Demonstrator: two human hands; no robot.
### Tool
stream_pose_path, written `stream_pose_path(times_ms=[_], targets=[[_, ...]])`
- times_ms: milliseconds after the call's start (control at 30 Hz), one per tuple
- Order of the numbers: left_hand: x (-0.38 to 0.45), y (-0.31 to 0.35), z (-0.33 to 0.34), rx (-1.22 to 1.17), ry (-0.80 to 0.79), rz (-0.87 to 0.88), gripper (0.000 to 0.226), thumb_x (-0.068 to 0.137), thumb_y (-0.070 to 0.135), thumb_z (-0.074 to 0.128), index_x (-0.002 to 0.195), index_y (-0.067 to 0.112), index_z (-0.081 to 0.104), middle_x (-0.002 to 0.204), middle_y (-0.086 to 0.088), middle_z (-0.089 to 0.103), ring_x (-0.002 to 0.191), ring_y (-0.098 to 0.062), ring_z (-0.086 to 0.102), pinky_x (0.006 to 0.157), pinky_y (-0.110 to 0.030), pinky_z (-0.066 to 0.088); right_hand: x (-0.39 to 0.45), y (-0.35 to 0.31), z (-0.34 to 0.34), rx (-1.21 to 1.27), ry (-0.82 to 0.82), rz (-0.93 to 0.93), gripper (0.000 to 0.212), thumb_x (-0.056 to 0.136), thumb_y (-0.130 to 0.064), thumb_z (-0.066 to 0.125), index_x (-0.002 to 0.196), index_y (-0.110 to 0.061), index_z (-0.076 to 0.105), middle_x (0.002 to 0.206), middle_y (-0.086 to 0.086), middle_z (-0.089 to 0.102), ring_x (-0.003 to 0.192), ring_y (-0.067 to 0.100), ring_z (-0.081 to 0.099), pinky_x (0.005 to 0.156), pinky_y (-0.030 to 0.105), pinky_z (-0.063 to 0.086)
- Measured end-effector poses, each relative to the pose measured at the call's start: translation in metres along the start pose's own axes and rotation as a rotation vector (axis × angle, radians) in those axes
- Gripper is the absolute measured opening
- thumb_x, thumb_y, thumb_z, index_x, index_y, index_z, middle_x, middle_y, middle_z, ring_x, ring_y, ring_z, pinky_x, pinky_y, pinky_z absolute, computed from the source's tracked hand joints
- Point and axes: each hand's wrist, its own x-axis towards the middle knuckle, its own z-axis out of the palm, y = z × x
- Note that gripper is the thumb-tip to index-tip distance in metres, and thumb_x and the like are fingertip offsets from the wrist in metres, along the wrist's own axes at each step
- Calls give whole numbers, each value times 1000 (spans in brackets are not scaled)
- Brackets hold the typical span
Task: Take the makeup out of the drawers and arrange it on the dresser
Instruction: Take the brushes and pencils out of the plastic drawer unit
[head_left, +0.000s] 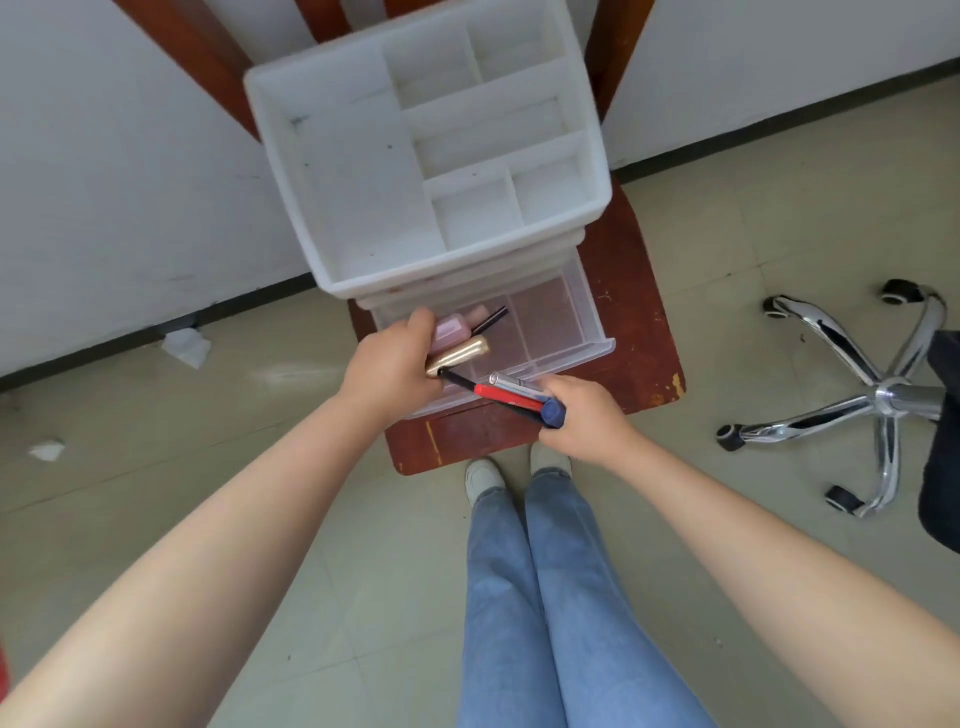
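Over the open clear drawer, the left hand grips a gold tube pointing toward two o'clock, beside a pink bottle. The right hand, at four o'clock from it and nearer the drawer front, holds a bundle of pens whose long axes run toward ten o'clock. Fingers hide how many pieces each hand holds; the white organiser tray lies at twelve o'clock.

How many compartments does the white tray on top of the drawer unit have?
6 in the white tray: one large at the left, two at the back, one long in the middle, two at the front. All look empty.
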Motion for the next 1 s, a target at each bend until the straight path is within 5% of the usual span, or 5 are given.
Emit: stream_pose_path(times_ms=[133, 300, 533, 767, 1000], targets=[[-41, -18, -17, -4, -3, -129, 32, 80, 12, 57, 107, 3, 41, 106, -18, 57, 95, -39, 56, 69, -36, 38, 7, -18, 3, -202, -6, -56, 26, 76, -8, 58, 67, -17, 35, 87, 15, 56, 90, 29, 54, 64, 26, 27], [-77, -41, -20, -110, 17, -350, 25, 81, 10, 55, 99, 7, 39, 107, -19, 57, 97, -39, 55, 70, -36, 40, 30, -49, 1, -309, 73, -165, 17, 83, -7, 52, 98, 0, 57, 126, 17, 54, 110, 35, 53, 84, 37, 45], [-102, -47, -17, -192, 108, -441, 23, 80, 9, 54, 97, 7, 39, 106, -16, 58, 97, -37, 56, 71, -37, 41, 71, -78, -17, -454, 103, -160, 20, 87, -10, 48, 102, 2, 53, 108, 24, 59, 101, 36, 54, 69, 31, 39], [-99, -8, -51, -59, 164, -280, 23, 82, 9, 51, 103, 6, 42, 106, -15, 58, 97, -35, 55, 65, -34, 34, 9, -64, -41, -546, 190, -148, 18, 89, -14, 48, 100, -1, 51, 105, 18, 60, 96, 34, 57, 65, 33, 36], [-73, 111, -133, 201, 216, 194, 30, 87, 18, 49, 113, 6, 42, 116, -13, 55, 107, -35, 53, 78, -40, 42, -111, -36, -138, -597, 520, 164, 20, 90, -16, 47, 106, -5, 49, 111, 13, 60, 105, 32, 54, 81, 36, 40]])
